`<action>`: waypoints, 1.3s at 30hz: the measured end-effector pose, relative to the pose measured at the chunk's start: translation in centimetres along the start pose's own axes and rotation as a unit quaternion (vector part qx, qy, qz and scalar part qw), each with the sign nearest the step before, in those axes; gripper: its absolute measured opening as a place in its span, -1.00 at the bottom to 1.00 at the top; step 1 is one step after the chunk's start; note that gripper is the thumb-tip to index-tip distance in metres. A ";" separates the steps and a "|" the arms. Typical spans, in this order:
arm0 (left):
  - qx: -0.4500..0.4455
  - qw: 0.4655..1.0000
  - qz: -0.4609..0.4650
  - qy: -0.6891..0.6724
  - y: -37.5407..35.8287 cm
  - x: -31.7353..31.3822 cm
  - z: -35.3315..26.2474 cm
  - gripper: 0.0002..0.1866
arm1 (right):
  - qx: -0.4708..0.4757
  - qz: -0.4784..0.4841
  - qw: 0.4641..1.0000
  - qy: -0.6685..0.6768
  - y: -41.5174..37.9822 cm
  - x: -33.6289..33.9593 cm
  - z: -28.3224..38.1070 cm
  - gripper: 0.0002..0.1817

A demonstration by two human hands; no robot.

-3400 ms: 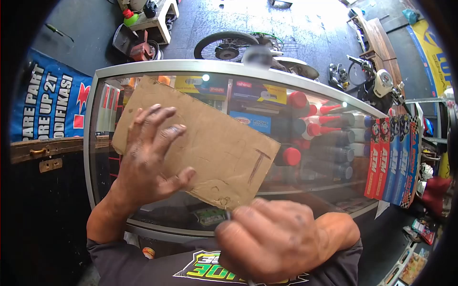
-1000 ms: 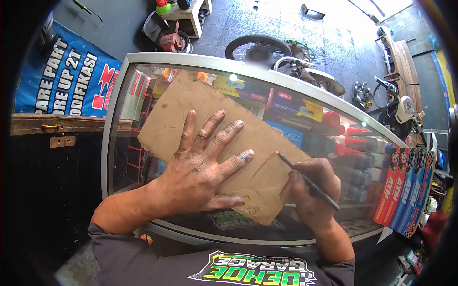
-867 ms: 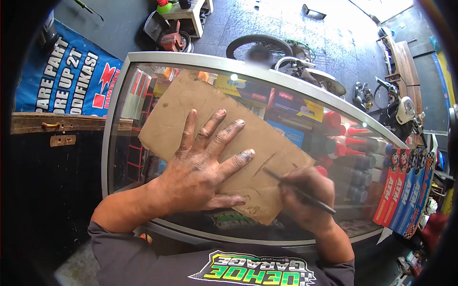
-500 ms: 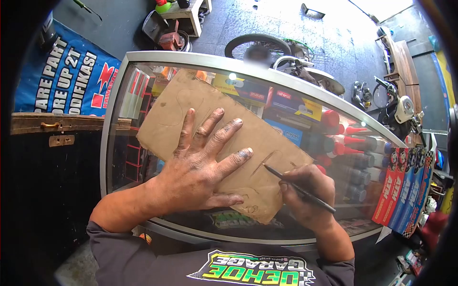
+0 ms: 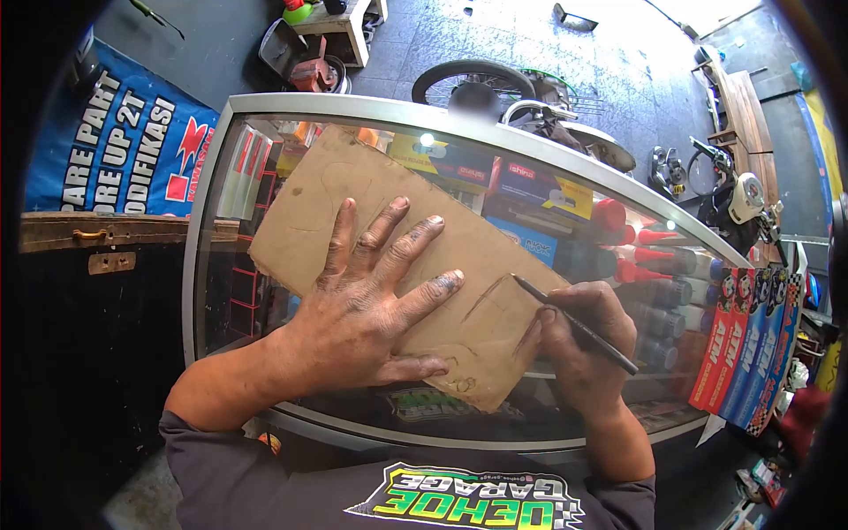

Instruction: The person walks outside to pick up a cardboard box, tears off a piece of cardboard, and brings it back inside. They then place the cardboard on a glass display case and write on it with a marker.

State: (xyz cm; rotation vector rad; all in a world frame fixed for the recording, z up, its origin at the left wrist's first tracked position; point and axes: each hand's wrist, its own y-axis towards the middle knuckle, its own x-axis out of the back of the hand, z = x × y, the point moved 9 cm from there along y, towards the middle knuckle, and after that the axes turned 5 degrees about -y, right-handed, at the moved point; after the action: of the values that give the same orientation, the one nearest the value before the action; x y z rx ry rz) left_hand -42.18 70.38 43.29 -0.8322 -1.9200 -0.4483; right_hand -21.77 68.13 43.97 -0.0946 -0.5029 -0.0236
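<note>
A brown sheet of cardboard [image 5: 309, 190] lies at a slant on the glass top of a display case [image 5: 353, 415]. Faint curved outlines and several darker strokes mark its surface. My left hand [image 5: 367, 300] rests flat on the cardboard, fingers spread, with nothing in it. In my right hand [image 5: 587, 344] a dark pencil [image 5: 579, 327] is pinched between thumb and fingers. The pencil's tip meets the cardboard at the upper end of a dark stroke, right of my left fingertips. My right hand sits over the cardboard's right edge.
Boxes [image 5: 539, 190] and red-capped bottles [image 5: 649, 265] show through the glass. Red and blue boxes [image 5: 742, 349] stand at the case's right end. Beyond it are a wheel [image 5: 473, 84] and a motorcycle [image 5: 742, 194]. A blue banner [image 5: 124, 132] hangs at left.
My right hand and the pencil have moved slightly up and right. Dark strokes near the cardboard's right side are longer or newly uncovered. My left hand stays in place.
</note>
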 end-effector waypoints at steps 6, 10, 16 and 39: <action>-0.001 1.000 -0.003 -0.002 0.0 0.0 0.1 -0.13 | 0.005 -0.031 0.999 0.018 -0.2 0.5 -1.0 -0.88; 0.000 1.000 -0.006 -0.005 -0.1 0.0 0.1 -0.13 | 0.027 -0.036 0.998 0.041 -0.3 0.7 -0.8 -0.88; -0.003 1.000 -0.002 -0.002 0.0 -0.1 0.1 -0.12 | 0.024 -0.021 1.000 0.004 0.2 0.6 -0.4 -0.87; -0.002 1.000 -0.008 -0.003 -0.1 -0.1 0.1 -0.14 | -0.058 0.020 0.993 0.100 -0.5 0.5 -1.8 -0.87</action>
State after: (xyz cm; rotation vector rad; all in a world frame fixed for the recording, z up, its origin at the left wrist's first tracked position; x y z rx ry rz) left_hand -42.31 70.31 43.19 -0.8227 -1.9339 -0.4591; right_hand -20.53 67.46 42.67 -0.2147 -0.2984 -0.0237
